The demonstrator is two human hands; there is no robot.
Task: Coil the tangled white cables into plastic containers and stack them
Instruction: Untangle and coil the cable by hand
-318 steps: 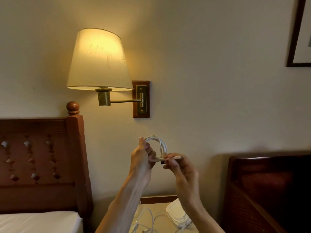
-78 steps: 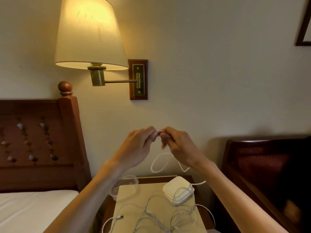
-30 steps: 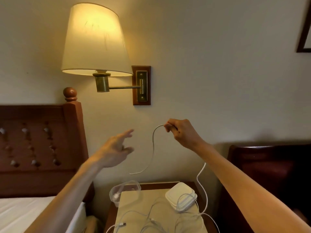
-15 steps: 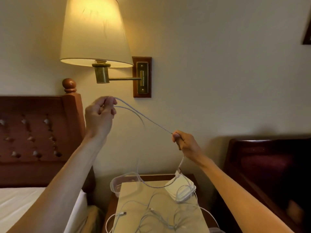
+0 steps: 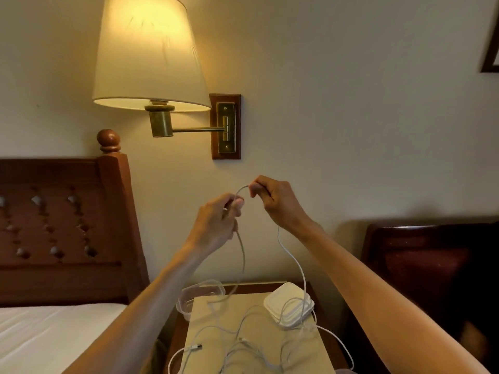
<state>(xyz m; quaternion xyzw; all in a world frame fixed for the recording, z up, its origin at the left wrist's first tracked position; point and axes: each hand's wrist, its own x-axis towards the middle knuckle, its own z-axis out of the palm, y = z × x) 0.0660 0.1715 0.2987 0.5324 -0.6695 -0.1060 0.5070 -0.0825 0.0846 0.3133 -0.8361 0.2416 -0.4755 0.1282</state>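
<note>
Two hands are holding one thin white cable [image 5: 293,259] up in the air, in front of the cream wall. On the far left a bed with a white sheet [image 5: 46,336] and a dark red wooden headboard [image 5: 64,228] is showing. Above it a lit wall lamp with a cream shade [image 5: 147,54] is glowing. The left hand [image 5: 218,224] is pinching the cable with curled fingers, and a length is hanging down from it. A short loop is arching over to the right hand [image 5: 275,202], which is pinching it too. Another length is dropping from that hand to the small wooden bench [image 5: 328,344] below. There a clear plastic container [image 5: 199,295] is sitting at the back left, a pile of tangled white cables [image 5: 251,349] is lying on a tan sheet [image 5: 213,317], and a stack of white plastic lids [image 5: 289,303] is sitting at the back right. A dark chair [image 5: 421,260] is standing on the far right.
</note>
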